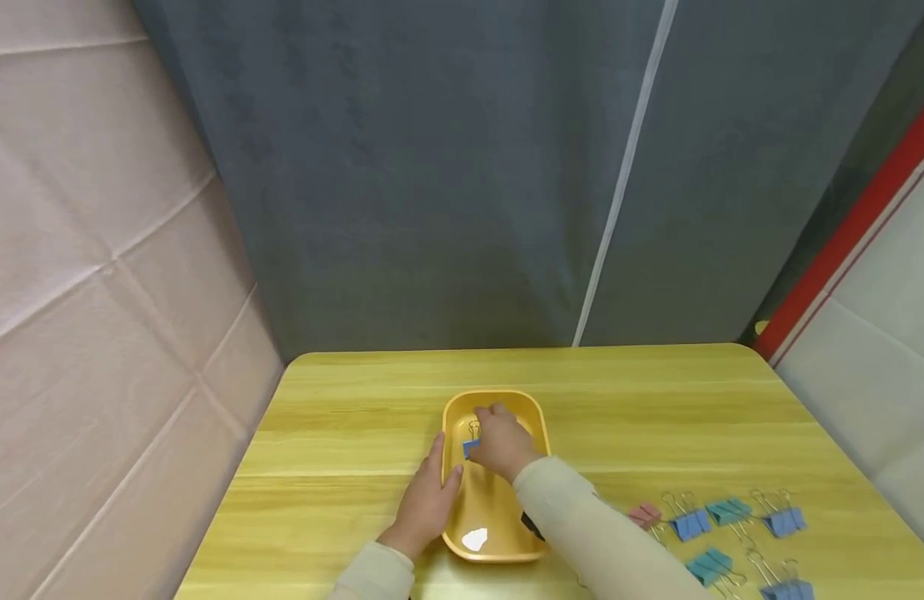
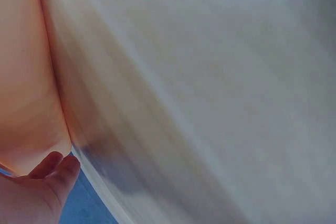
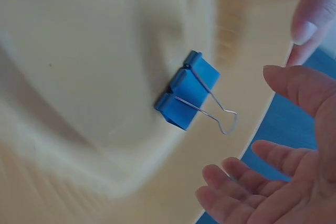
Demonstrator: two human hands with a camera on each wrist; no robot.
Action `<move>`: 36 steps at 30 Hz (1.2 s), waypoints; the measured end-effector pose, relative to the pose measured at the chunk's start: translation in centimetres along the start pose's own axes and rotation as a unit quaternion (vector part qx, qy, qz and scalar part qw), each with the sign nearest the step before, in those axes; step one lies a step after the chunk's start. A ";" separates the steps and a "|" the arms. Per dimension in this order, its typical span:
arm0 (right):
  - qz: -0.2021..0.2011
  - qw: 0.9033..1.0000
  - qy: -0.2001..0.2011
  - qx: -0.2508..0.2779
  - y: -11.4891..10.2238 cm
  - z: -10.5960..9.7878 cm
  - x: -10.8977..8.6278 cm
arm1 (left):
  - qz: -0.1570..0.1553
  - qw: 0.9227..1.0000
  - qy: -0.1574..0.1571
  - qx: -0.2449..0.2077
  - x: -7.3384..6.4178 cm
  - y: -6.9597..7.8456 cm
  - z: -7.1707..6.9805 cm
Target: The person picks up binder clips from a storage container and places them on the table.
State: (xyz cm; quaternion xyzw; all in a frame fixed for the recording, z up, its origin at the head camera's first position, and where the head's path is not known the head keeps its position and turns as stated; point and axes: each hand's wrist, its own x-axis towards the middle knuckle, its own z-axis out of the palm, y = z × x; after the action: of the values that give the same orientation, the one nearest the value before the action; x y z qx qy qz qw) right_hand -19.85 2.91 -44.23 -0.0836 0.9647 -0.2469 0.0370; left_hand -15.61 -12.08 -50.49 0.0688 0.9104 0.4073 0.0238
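A yellow-orange plastic tray (image 1: 491,508) stands on the wooden table. Inside it, toward the far left, lies a blue binder clip (image 3: 198,85) with a wire handle sticking out. My right hand (image 1: 502,442) reaches over the tray beside this clip. In the right wrist view its fingers are spread and loosely bent, with a gap between them and the clip. At the tray's left side my left hand (image 1: 424,504) holds the wall, thumb over the rim and fingers along the outside. The left wrist view shows its fingertips (image 2: 65,174) close by the orange wall.
To the right on the wooden table (image 1: 342,425) lie several binder clips: a pink clip (image 1: 645,515), teal clips (image 1: 707,567) and blue clips (image 1: 690,525). My right sleeve (image 1: 619,542) hides part of that area. A grey curtain (image 1: 432,183) hangs behind the table.
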 end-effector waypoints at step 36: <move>0.049 0.996 -0.029 -0.065 -0.5 3.0 2.6 | -0.010 1.000 0.003 -0.009 -0.1 0.3 0.0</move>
State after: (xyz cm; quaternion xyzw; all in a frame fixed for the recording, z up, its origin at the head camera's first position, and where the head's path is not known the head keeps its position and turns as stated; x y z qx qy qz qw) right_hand -22.03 0.63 -46.70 -0.0451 0.9802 -0.1788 0.0718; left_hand -15.51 -11.86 -50.30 0.0578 0.9074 0.4156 0.0257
